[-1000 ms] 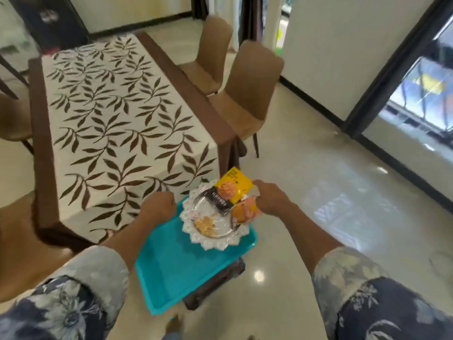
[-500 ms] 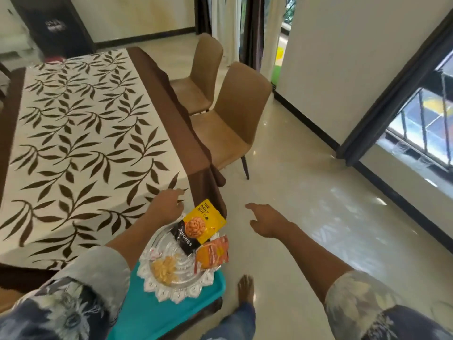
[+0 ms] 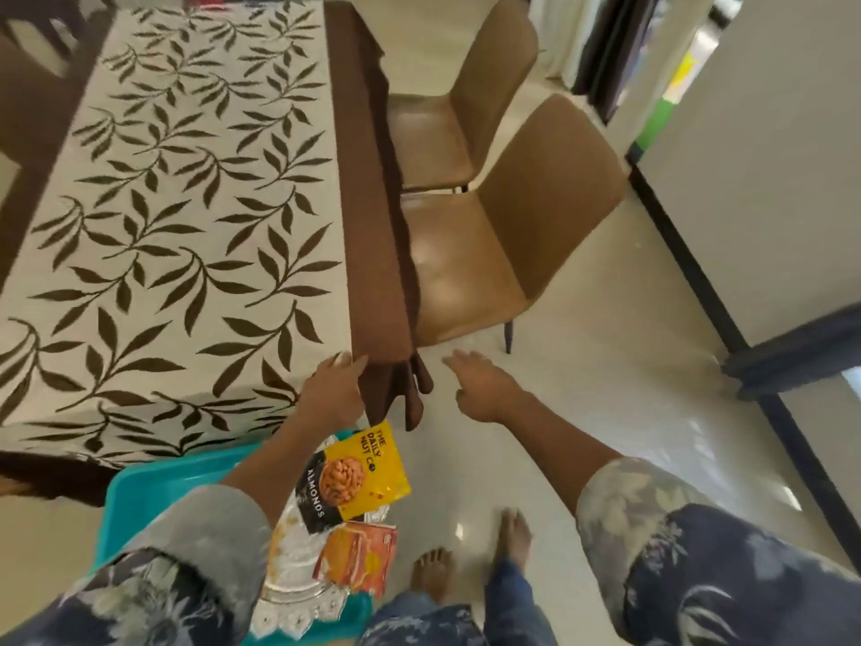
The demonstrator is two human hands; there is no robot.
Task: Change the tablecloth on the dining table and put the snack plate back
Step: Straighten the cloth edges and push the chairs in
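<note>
A cream tablecloth [image 3: 186,235] with brown leaves and a brown border covers the dining table. Its near right corner hangs in folds. My left hand [image 3: 333,389] lies at that corner, fingers straight and touching the cloth's edge. To the right of the corner, my right hand [image 3: 482,389] hovers over the floor, fingers spread and holding nothing. Below my left forearm the snack plate [image 3: 298,599], clear with a white lacy rim, sits on a teal tray [image 3: 153,487]. On the plate lie a yellow almond packet [image 3: 358,473] and an orange packet [image 3: 361,559]. My left sleeve hides part of the plate.
Two brown chairs [image 3: 512,235] [image 3: 466,104] stand along the table's right side, close to the hanging cloth. The shiny floor [image 3: 605,389] spreads to the right up to a wall with a dark skirting. My bare feet [image 3: 466,557] stand beside the tray.
My right hand let go of the snack plate and drew off to the right. My left hand rose from the plate to the table's corner. The view moved closer to the table.
</note>
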